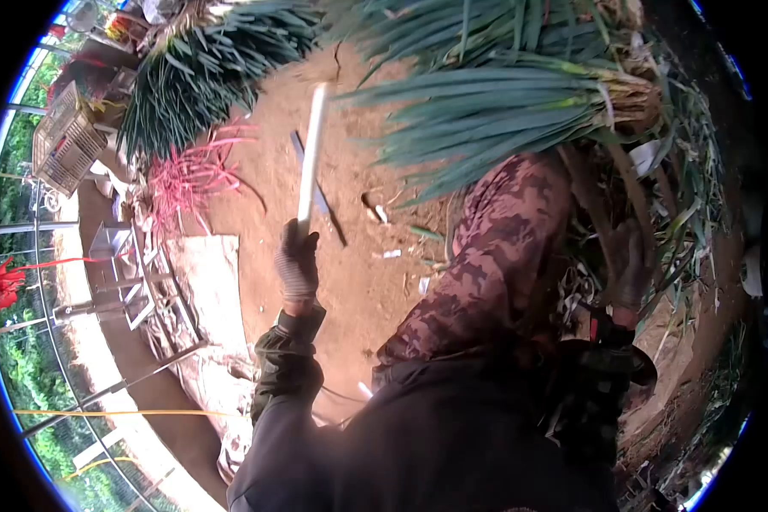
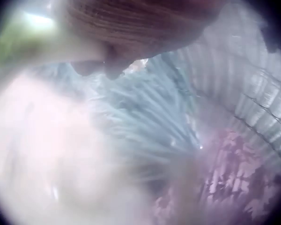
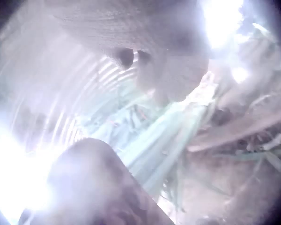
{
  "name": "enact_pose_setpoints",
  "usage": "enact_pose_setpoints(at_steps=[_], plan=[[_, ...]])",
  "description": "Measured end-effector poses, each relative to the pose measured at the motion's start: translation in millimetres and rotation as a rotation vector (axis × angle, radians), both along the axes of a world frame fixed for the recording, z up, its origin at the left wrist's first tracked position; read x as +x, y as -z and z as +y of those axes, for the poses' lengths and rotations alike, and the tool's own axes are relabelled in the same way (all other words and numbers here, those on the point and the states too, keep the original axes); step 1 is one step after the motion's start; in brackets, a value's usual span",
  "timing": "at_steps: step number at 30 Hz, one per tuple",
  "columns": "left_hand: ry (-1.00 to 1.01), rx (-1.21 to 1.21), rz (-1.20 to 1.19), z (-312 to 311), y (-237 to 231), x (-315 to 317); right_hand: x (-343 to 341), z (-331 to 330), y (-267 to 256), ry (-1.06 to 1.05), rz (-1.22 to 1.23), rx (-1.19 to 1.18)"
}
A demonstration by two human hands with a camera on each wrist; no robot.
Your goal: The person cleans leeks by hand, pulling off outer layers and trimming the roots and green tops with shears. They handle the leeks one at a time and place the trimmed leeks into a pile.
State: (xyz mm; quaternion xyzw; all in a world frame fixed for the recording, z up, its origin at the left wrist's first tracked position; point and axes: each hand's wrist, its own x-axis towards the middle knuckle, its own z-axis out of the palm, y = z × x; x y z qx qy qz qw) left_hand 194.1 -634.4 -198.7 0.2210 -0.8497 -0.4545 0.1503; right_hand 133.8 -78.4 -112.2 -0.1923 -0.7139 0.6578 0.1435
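Note:
My gloved left hand (image 1: pixel 299 266) grips the lower end of a long, straight, shiny stick (image 1: pixel 312 149) that points away from me over the dirt floor. Glare washes out its surface. At right, my gloved right hand (image 1: pixel 630 260) has its fingers extended among loose leaves and stalks beside my leg; the right wrist view shows this hand overlapping pale green leaves (image 3: pixel 154 147). Past my knee lies a bundle of green onions (image 1: pixel 495 115), with a pale tie (image 1: pixel 607 104) near its root end. In the left wrist view the green onions (image 2: pixel 145 112) are blurred.
More green onions (image 1: pixel 222 64) lie at the far left, near a heap of pink strips (image 1: pixel 188 181). A dark narrow bar (image 1: pixel 318 192) lies on the dirt floor (image 1: pixel 269 179). A wire crate (image 1: pixel 68 141) and a metal frame (image 1: pixel 132 273) stand at left. Leaf scraps (image 1: pixel 700 179) cover the right side.

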Motion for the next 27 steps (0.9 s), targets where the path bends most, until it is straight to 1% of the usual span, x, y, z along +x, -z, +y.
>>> enact_pose_setpoints(at_steps=[2,3,4,6,8,9,11,14,15,16,17,18,19,20,21,22,23,24,25,27], plan=[[0.161,-0.311,0.144,26.2,-32.8,-24.6,-16.9,-42.1,-58.9,-0.055,0.086,0.205],[0.248,-0.462,0.224,44.1,-53.2,-38.1,-21.5,-64.4,-83.3,-0.133,0.207,0.317],[0.323,-0.516,0.208,62.6,-71.2,-47.7,-25.7,-80.9,-102.2,-0.205,0.321,0.437],[0.452,-0.631,0.302,98.4,-104.0,-66.0,-37.1,-88.0,-113.4,-0.298,0.531,0.894],[0.564,-0.71,0.38,129.8,-122.9,-80.4,-46.0,-99.3,-134.5,-0.359,0.657,1.181],[0.625,-0.731,0.43,143.4,-131.5,-86.0,-54.5,-99.3,-130.3,-0.303,0.81,1.383],[0.74,-0.772,0.518,165.9,-149.0,-92.3,-57.7,-88.4,-127.9,-0.357,0.799,1.597],[0.877,-0.852,0.607,188.4,-171.6,-103.4,-54.6,-47.6,-115.4,-0.473,0.326,1.645],[0.898,-0.896,0.613,191.6,-180.8,-108.1,-56.2,-27.7,-115.8,-0.577,0.154,1.597],[0.885,-1.017,0.639,196.8,-192.0,-117.0,-55.7,-6.6,-114.6,-0.689,-0.004,1.537],[0.79,-1.142,0.607,195.2,-188.1,-136.7,-50.5,8.8,-114.4,-0.534,0.177,1.557],[0.692,-1.265,0.574,192.5,-184.9,-159.3,-50.3,37.1,-110.9,-0.436,0.155,1.504],[0.645,-1.296,0.591,193.1,-203.7,-178.8,-51.3,64.7,-109.7,-0.331,0.127,1.455],[0.552,-1.245,0.85,192.8,-212.6,-205.0,-42.3,76.9,-119.8,-0.194,0.24,1.513],[0.377,-1.266,0.815,186.7,-218.9,-225.5,-35.1,95.9,-121.4,-0.112,0.106,1.508],[0.296,-1.196,0.716,175.3,-231.8,-240.8,-25.7,117.4,-114.4,-0.025,-0.034,1.491],[0.061,-1.214,0.74,161.0,-234.1,-263.5,-14.9,136.5,-104.7,0.067,-0.173,1.462],[-0.031,-1.117,0.702,149.1,-235.5,-273.6,-2.8,155.9,-94.2,0.085,-0.282,1.326],[-0.129,-0.997,0.538,149.3,-239.0,-273.8,11.1,169.4,-84.0,0.102,-0.388,1.187],[-0.065,-1.04,0.701,162.5,-224.3,-265.2,28.3,185.8,-56.1,0.039,-0.285,1.029]])
